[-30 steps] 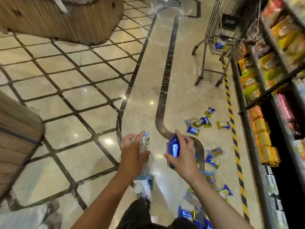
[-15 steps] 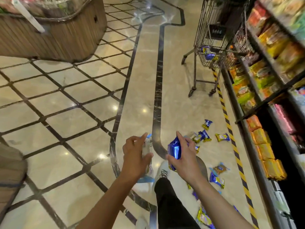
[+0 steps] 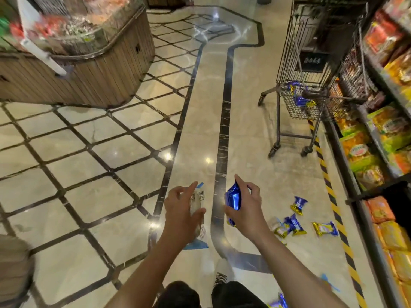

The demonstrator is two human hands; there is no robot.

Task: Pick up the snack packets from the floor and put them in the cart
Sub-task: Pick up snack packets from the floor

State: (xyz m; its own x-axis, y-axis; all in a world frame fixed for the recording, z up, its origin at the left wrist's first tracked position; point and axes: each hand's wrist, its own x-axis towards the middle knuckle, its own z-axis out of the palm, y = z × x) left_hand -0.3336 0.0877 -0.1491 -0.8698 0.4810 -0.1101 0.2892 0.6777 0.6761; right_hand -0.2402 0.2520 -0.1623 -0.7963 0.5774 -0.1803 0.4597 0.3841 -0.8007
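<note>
My left hand (image 3: pixel 182 210) grips a clear snack packet with blue ends (image 3: pixel 198 218), held upright in front of me. My right hand (image 3: pixel 246 210) grips a shiny blue snack packet (image 3: pixel 233 200). Several blue and gold packets lie on the floor to the right: one (image 3: pixel 299 204), a small cluster (image 3: pixel 289 226) and a gold one (image 3: pixel 324 228). More show at the bottom edge (image 3: pixel 279 303). The wire shopping cart (image 3: pixel 307 70) stands ahead on the right, with a few blue packets (image 3: pixel 299 96) in its basket.
Store shelves full of orange, yellow and green bags (image 3: pixel 378 130) line the right side, edged by a yellow-black floor stripe (image 3: pixel 327 174). A round wooden display bin (image 3: pixel 84 63) stands at the far left. My legs and a shoe (image 3: pixel 220 278) are below.
The view has moved forward and tilted up, so the cart is nearer and larger. The floor packets have slid toward the lower right. Both hands keep their packets.
</note>
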